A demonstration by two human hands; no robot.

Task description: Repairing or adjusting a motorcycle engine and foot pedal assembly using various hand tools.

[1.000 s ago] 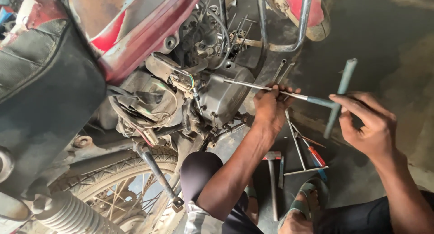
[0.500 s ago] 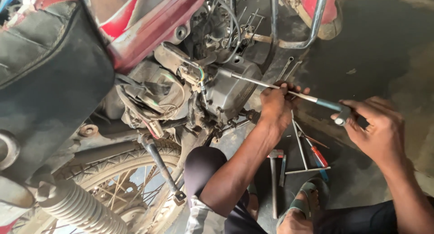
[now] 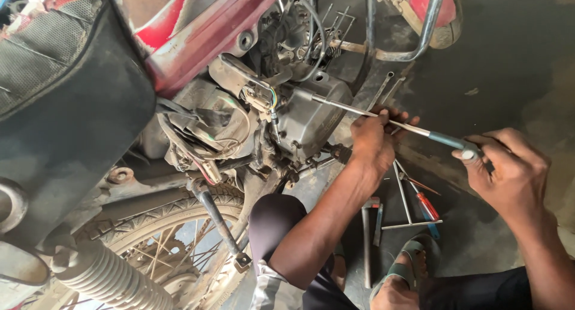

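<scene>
Head view: left hand (image 3: pixel 370 143) steadies the T-handle wrench (image 3: pixel 383 119) shaft mid-frame; right hand (image 3: pixel 509 169) grasps its teal handle, tip at the engine cover (image 3: pixel 314 121).

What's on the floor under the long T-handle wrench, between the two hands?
Under the T-handle wrench, the floor holds a second T-wrench, a red-handled screwdriver and a hammer. The left hand and right hand cover whatever lies beneath them.

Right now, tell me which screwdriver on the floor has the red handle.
The red-handled screwdriver, lying nearest the right hand; the blue-handled one lies just beneath it, nearer the sandal.
</scene>
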